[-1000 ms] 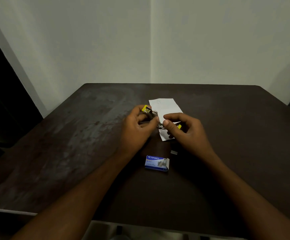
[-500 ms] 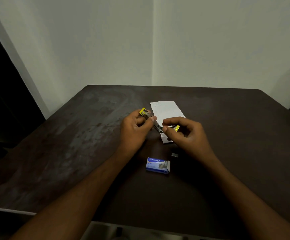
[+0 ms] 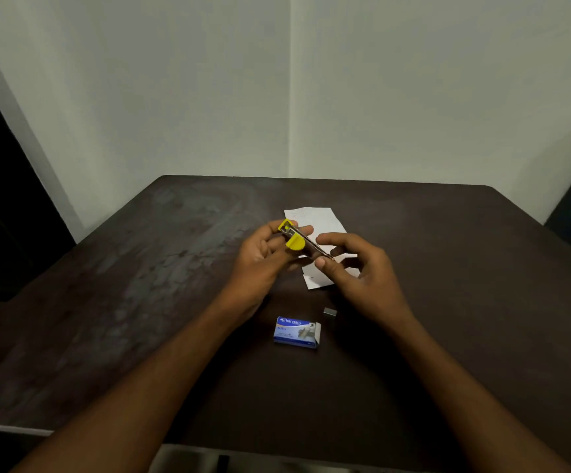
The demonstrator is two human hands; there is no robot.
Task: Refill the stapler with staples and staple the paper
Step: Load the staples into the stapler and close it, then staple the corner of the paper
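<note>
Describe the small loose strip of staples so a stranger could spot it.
On the dark table, find the blue staple box between the forearms. Just up and right of it lies the staple strip: tiny, grey, metallic, bare on the tabletop.

Yellow stapler (image 3: pixel 294 238), white paper (image 3: pixel 314 218), blue staple box (image 3: pixel 296 331), dark brown table (image 3: pixel 447 268)

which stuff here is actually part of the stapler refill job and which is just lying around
Part of the job:
stapler, held in the left hand
right hand, at the stapler's metal end
paper
staple box
loose staple strip

Just there:
table; nothing else lies on it
</note>
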